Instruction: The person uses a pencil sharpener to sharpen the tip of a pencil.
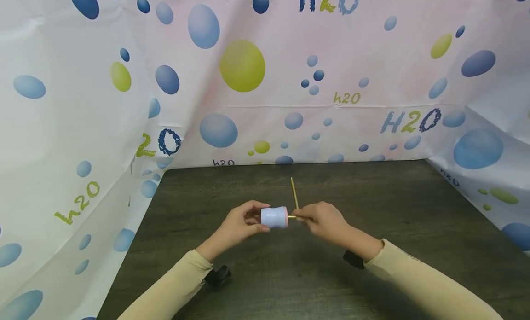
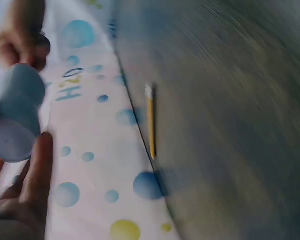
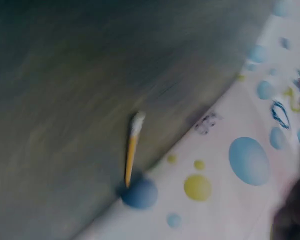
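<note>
My left hand holds a light blue, narrow-waisted pencil sharpener between thumb and fingers, lying sideways above the table. Its pink end faces right, and a thin yellow pencil enters it there. My right hand pinches that pencil close to the sharpener; most of it is hidden by the fingers and the sharpener. In the left wrist view the sharpener shows its round closed end. Beyond the hands, a second yellow pencil lies on the table, seen also in the right wrist view.
The dark wooden table ends at the back against a white sheet printed with blue and green bubbles, which also rises at both sides. Dark wrist-worn devices sit under both forearms.
</note>
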`<action>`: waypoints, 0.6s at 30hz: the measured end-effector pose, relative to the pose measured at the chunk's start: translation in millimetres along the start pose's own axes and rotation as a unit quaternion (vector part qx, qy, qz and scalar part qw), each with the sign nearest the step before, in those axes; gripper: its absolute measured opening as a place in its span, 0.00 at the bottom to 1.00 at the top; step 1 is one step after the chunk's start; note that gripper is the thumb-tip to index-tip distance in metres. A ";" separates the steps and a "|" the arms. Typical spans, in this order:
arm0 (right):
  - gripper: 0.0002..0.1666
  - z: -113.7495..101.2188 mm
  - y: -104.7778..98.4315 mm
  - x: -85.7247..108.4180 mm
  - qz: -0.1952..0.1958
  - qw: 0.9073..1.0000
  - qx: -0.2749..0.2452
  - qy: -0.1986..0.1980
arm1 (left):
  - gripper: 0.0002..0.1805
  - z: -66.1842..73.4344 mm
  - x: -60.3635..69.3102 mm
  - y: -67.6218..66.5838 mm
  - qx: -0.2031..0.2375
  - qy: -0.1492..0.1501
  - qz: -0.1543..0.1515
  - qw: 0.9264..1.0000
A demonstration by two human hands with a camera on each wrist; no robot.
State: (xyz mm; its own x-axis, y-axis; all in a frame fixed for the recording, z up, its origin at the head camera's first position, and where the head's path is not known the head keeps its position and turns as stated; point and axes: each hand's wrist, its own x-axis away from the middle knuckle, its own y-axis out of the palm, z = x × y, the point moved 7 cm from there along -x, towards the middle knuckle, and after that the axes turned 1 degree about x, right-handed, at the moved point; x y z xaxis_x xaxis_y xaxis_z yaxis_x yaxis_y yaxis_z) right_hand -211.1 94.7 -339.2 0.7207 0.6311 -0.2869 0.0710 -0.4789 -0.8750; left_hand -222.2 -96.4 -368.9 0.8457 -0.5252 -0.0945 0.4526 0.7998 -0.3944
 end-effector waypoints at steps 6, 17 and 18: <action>0.15 16.9 9.2 -2.7 -0.114 0.967 -0.186 0.132 | 0.30 10.0 3.8 3.2 -0.113 0.080 0.019 0.990; 0.17 -20.8 -10.3 7.7 0.173 0.955 0.205 -0.128 | 0.45 -28.9 -0.9 6.1 0.098 -0.144 -0.085 0.981; 0.19 -23.7 -9.8 9.4 0.186 0.946 0.219 -0.149 | 0.44 -29.7 -0.3 7.4 0.113 -0.151 -0.090 0.978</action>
State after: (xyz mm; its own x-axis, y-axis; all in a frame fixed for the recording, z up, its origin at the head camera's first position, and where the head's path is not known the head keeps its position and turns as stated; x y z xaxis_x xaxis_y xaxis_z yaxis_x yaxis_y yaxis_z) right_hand -188.7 90.9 -324.1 0.4090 0.6432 -0.6473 -0.4901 -0.4435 -0.7504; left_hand -227.5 -98.9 -398.9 0.7758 -0.5808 0.2465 0.6242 0.7636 -0.1653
